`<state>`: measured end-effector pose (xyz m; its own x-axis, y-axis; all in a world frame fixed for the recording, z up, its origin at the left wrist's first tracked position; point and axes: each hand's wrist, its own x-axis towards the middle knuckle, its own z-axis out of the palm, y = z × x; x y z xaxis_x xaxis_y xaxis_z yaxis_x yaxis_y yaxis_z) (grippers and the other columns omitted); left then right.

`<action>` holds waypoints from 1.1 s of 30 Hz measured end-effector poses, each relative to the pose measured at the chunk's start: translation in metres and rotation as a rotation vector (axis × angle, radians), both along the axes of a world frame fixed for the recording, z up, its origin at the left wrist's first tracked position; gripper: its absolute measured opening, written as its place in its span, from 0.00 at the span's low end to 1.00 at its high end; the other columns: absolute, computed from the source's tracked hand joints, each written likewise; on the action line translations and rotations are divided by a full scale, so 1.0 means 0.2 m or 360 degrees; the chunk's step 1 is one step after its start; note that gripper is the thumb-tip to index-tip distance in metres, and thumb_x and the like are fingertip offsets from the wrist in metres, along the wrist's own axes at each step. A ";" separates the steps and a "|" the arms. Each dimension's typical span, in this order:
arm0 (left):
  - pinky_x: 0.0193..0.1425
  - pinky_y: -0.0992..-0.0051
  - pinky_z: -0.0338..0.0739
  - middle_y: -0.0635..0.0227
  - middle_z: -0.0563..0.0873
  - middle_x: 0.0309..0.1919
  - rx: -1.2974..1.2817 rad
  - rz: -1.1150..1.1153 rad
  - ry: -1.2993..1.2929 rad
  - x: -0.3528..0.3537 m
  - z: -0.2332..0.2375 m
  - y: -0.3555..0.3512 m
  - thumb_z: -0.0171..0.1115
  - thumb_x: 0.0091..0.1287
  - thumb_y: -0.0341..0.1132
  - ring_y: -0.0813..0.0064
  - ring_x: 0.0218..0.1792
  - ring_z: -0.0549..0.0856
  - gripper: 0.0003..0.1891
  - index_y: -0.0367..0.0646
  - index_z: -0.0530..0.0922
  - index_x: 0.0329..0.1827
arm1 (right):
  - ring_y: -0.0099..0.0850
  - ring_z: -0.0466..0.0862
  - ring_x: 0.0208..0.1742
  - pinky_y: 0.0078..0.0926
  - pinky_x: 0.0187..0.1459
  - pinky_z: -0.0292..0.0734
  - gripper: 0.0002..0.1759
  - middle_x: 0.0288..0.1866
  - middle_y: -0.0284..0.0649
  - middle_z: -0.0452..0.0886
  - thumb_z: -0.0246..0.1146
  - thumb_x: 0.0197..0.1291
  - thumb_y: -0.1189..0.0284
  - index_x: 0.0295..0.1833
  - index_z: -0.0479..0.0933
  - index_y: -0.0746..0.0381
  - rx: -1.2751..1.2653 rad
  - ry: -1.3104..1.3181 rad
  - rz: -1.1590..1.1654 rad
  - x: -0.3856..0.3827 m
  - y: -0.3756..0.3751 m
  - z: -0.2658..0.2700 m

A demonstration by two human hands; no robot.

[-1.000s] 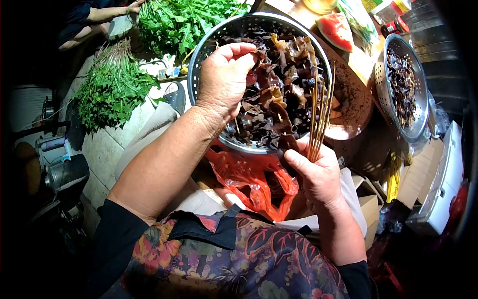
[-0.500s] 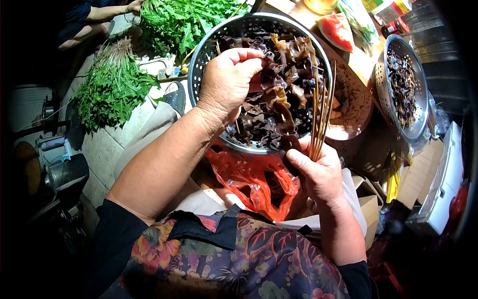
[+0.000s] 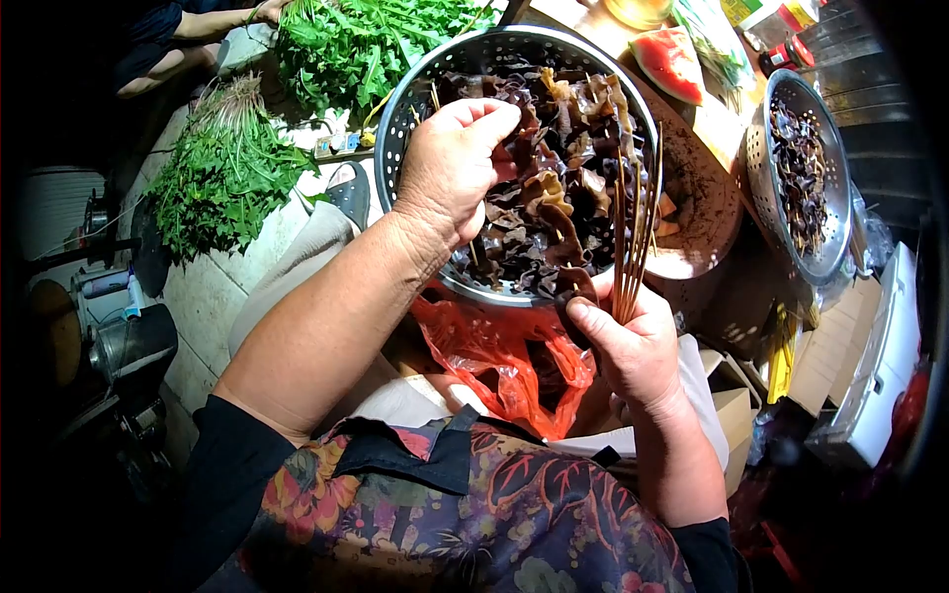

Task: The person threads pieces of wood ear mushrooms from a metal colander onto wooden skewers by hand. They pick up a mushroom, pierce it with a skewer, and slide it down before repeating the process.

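Over the metal colander (image 3: 393, 163), my left hand (image 3: 455, 163) is closed in a pinch, thumb against forefinger. Its fingertips overlap the dark, frilly wood ear mushrooms (image 3: 549, 193) heaped inside; I cannot tell what is between them. At the near right rim, my right hand (image 3: 638, 346) is closed round a bundle of thin bamboo skewers (image 3: 633, 247) that points up and away. A dark piece of wood ear (image 3: 576, 284) sits right at the right thumb tip. Below the colander, a red plastic bag (image 3: 504, 361) lies open in my lap.
A second colander (image 3: 838, 212) with skewered wood ear stands at right. A brown basin (image 3: 707, 217) lies beside the first. Leafy greens (image 3: 222, 178) are piled at left, near a power strip (image 3: 341, 145). A watermelon wedge (image 3: 667, 61) sits behind. Another person's arm (image 3: 213, 22) reaches in top left.
My left hand has shifted slightly to the left, its fingertips drawing back a little. The skewers in my right hand have tilted slightly more upright.
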<state>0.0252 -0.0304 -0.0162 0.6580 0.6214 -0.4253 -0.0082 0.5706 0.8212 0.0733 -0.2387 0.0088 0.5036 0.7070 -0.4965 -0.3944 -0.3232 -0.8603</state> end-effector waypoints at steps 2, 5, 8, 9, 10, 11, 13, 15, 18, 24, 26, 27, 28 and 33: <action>0.35 0.85 0.75 0.74 0.82 0.33 0.0050 -0.0035 0.0035 0.00 -0.01 0.00 0.57 0.65 0.32 0.83 0.31 0.80 0.04 0.44 0.76 0.41 | 0.15 0.73 0.30 0.14 0.34 0.70 0.05 0.30 0.29 0.79 0.62 0.57 0.76 0.38 0.77 0.66 0.0006 -0.0152 0.0032 0.00 -0.01 -0.01; 0.38 0.81 0.78 0.72 0.82 0.35 0.0095 -0.0069 -0.0099 0.00 -0.01 0.00 0.57 0.65 0.30 0.81 0.33 0.81 0.04 0.43 0.75 0.42 | 0.15 0.73 0.31 0.14 0.34 0.70 0.04 0.30 0.29 0.78 0.62 0.56 0.78 0.37 0.77 0.67 0.0008 -0.0221 0.0038 -0.01 -0.01 -0.02; 0.42 0.77 0.78 0.68 0.81 0.36 0.0107 -0.0102 -0.0217 0.00 0.02 0.00 0.56 0.63 0.25 0.78 0.36 0.81 0.06 0.38 0.75 0.42 | 0.16 0.73 0.32 0.16 0.36 0.72 0.06 0.30 0.30 0.79 0.62 0.55 0.79 0.40 0.77 0.66 -0.0053 -0.0384 0.0070 -0.01 -0.02 -0.04; 0.43 0.76 0.78 0.68 0.81 0.36 0.0149 -0.0124 -0.0239 0.00 0.02 0.01 0.56 0.62 0.24 0.78 0.36 0.81 0.06 0.38 0.75 0.42 | 0.17 0.74 0.32 0.17 0.37 0.72 0.07 0.30 0.31 0.79 0.62 0.55 0.79 0.41 0.77 0.67 -0.0016 -0.0428 0.0077 -0.02 -0.02 -0.05; 0.44 0.76 0.78 0.68 0.82 0.36 0.0157 -0.0167 -0.0289 -0.01 0.03 0.01 0.56 0.62 0.24 0.78 0.37 0.81 0.07 0.39 0.75 0.42 | 0.17 0.75 0.32 0.17 0.36 0.72 0.07 0.30 0.33 0.79 0.62 0.55 0.79 0.41 0.77 0.67 0.0038 -0.0531 0.0080 -0.03 -0.03 -0.10; 0.44 0.77 0.78 0.68 0.82 0.36 0.0184 -0.0189 -0.0311 -0.01 0.04 0.01 0.57 0.62 0.24 0.78 0.37 0.81 0.07 0.39 0.75 0.42 | 0.18 0.75 0.32 0.17 0.36 0.72 0.07 0.30 0.33 0.80 0.62 0.55 0.79 0.40 0.76 0.67 0.0018 -0.0533 0.0097 -0.02 -0.03 -0.09; 0.44 0.77 0.77 0.69 0.82 0.36 0.0217 -0.0206 -0.0374 -0.02 0.06 0.01 0.57 0.61 0.24 0.79 0.37 0.81 0.07 0.40 0.75 0.41 | 0.17 0.75 0.32 0.17 0.36 0.72 0.06 0.29 0.33 0.79 0.61 0.55 0.80 0.40 0.76 0.66 -0.0017 -0.0566 0.0117 -0.02 -0.02 -0.07; 0.43 0.79 0.77 0.69 0.82 0.35 0.0268 -0.0222 -0.0423 -0.02 0.09 0.01 0.58 0.61 0.24 0.80 0.36 0.81 0.06 0.39 0.75 0.41 | 0.17 0.74 0.32 0.17 0.36 0.72 0.06 0.28 0.31 0.78 0.61 0.56 0.80 0.40 0.76 0.67 -0.0028 -0.0486 0.0117 -0.02 -0.02 -0.07; 0.41 0.80 0.77 0.69 0.82 0.34 0.0332 -0.0241 -0.0394 -0.03 0.12 0.01 0.60 0.60 0.24 0.81 0.34 0.81 0.06 0.39 0.76 0.40 | 0.15 0.74 0.32 0.15 0.35 0.72 0.07 0.30 0.31 0.78 0.60 0.56 0.80 0.41 0.76 0.67 0.0003 -0.0498 0.0136 -0.03 -0.01 -0.08; 0.40 0.81 0.77 0.70 0.83 0.35 0.0380 -0.0270 -0.0245 -0.04 0.12 0.02 0.60 0.60 0.25 0.81 0.35 0.81 0.08 0.41 0.76 0.41 | 0.15 0.74 0.32 0.14 0.35 0.72 0.07 0.31 0.29 0.78 0.59 0.57 0.80 0.43 0.76 0.67 0.0058 -0.0280 0.0064 -0.04 0.00 -0.06; 0.41 0.81 0.77 0.70 0.82 0.37 0.0371 -0.0275 -0.0215 -0.05 0.11 0.03 0.60 0.60 0.26 0.82 0.36 0.81 0.08 0.42 0.76 0.42 | 0.14 0.74 0.32 0.14 0.34 0.72 0.08 0.31 0.29 0.78 0.59 0.58 0.80 0.44 0.76 0.67 0.0004 -0.0206 0.0052 -0.03 0.01 -0.02; 0.41 0.81 0.77 0.70 0.82 0.37 0.0375 -0.0268 -0.0221 -0.05 0.11 0.03 0.60 0.60 0.26 0.82 0.36 0.81 0.08 0.42 0.76 0.42 | 0.14 0.74 0.32 0.14 0.34 0.72 0.08 0.31 0.29 0.78 0.59 0.58 0.80 0.44 0.76 0.67 0.0007 -0.0213 0.0058 -0.03 0.02 -0.02; 0.42 0.81 0.77 0.70 0.82 0.38 0.0395 -0.0253 -0.0216 -0.05 0.12 0.03 0.60 0.59 0.26 0.82 0.38 0.80 0.10 0.42 0.75 0.43 | 0.14 0.73 0.31 0.14 0.34 0.71 0.08 0.31 0.29 0.78 0.60 0.57 0.80 0.44 0.77 0.67 -0.0006 -0.0229 0.0071 -0.03 0.01 -0.02; 0.44 0.80 0.76 0.71 0.79 0.40 0.0464 -0.0221 -0.0225 -0.03 0.13 0.03 0.57 0.57 0.25 0.81 0.40 0.79 0.18 0.42 0.72 0.52 | 0.16 0.75 0.32 0.15 0.37 0.72 0.06 0.32 0.31 0.79 0.61 0.56 0.82 0.40 0.77 0.68 0.0050 -0.0320 -0.0017 -0.04 0.01 -0.03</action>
